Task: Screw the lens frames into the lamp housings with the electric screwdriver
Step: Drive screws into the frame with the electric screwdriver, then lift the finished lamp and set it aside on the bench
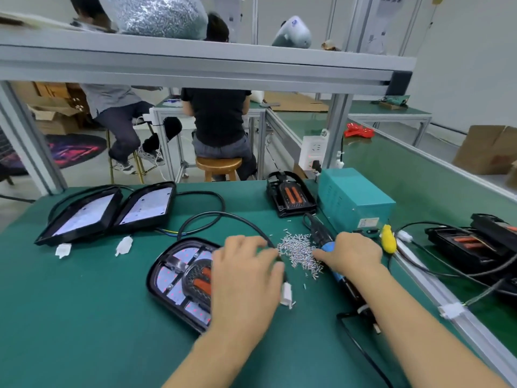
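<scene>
A black lamp housing (173, 278) with a lens frame and orange parts inside lies on the green mat before me. My left hand (246, 270) rests on its right side, fingers curled over the edge. A pile of small silver screws (296, 247) lies just right of it. My right hand (352, 253) grips the blue-and-black electric screwdriver (321, 233), which lies flat along the mat, and its fingertips touch the screw pile.
Two open lamp housings (112, 211) lie at the back left with black cables. Another housing (291, 194) stands by a teal power box (352, 197). More housings (475, 245) are stacked at the right. An aluminium shelf frame (195, 65) spans overhead; two persons sit beyond.
</scene>
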Motion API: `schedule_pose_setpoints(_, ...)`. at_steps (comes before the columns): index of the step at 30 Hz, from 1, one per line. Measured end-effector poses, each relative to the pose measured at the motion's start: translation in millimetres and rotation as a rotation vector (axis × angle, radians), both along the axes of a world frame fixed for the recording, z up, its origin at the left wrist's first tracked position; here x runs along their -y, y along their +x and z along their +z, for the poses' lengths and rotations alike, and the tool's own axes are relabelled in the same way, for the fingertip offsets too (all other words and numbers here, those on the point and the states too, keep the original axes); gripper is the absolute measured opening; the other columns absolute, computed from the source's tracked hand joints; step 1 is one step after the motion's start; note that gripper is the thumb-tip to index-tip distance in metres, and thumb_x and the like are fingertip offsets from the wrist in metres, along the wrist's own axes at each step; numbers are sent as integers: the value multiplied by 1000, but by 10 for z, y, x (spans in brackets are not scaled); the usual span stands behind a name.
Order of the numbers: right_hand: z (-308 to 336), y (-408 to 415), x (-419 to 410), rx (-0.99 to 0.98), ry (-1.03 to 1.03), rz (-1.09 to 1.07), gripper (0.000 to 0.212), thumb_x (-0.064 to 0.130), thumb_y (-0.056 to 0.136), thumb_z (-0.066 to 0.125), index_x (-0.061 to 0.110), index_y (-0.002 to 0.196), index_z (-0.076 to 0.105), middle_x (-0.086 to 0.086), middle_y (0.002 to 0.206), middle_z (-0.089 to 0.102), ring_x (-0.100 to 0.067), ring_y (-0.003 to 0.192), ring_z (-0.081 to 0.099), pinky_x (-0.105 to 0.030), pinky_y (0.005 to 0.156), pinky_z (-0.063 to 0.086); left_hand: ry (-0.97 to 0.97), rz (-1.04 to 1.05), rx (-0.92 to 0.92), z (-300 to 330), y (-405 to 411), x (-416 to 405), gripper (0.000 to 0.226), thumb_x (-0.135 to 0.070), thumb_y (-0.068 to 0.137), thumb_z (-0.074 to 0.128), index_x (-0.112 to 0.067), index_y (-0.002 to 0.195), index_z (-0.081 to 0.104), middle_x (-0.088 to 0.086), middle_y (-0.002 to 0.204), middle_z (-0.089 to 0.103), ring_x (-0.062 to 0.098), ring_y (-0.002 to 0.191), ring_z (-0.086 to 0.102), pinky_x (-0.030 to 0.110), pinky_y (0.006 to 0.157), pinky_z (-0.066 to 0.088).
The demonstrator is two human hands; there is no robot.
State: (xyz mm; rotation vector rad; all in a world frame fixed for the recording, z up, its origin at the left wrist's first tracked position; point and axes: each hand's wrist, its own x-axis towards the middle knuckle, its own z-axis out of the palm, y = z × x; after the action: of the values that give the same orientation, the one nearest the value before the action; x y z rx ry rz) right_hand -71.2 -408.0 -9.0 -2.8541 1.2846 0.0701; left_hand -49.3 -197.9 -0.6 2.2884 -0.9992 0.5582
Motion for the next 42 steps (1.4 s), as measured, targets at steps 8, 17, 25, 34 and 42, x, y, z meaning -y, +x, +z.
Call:
schedule_pose_setpoints(8,415,439,-691,206,310,431,80,73,83,49,16,139,48,-9,141,51,-26,128,48,-36,101,40,-382,487,-712,-194,509,-1062,59,-34,91,59,-23,144,37,1,154,29,22,142,17,46,115,19)
schedule_pose_setpoints(17,237,507,-1059,88,259,354,42,46,97,46,8,80,52,-13,98,61,-29,92,58,-30,71,40,-238,541,-913,-357,414,-1097,81,-54,88,52,-21,151,13,5,153,30,27,142,16,44,115,15)
schedule_pose_setpoints(25,-20,276,-725,-32,258,229,28,27,86,59,16,68,41,1,68,49,-23,72,52,-24,47,29,-428,438,-963,-412,462,-1031,95,-21,81,72,-21,151,7,4,132,49,28,115,48,41,97,36)
schedule_pose_setpoints(34,137,285,-804,571,810,362,18,2,89,46,19,90,53,3,72,64,-12,61,58,-29,60,47,-919,459,-1041,-451,544,-824,83,6,81,59,-9,149,14,4,129,54,28,112,55,45,102,42)
schedule_pose_setpoints(42,59,268,-923,402,1291,196,20,22,103,42,9,112,55,-1,74,65,-12,59,59,-20,56,48,-1311,123,-1165,-322,512,-683,24,8,85,47,-2,93,66,12,81,65,23,68,57,32,65,53)
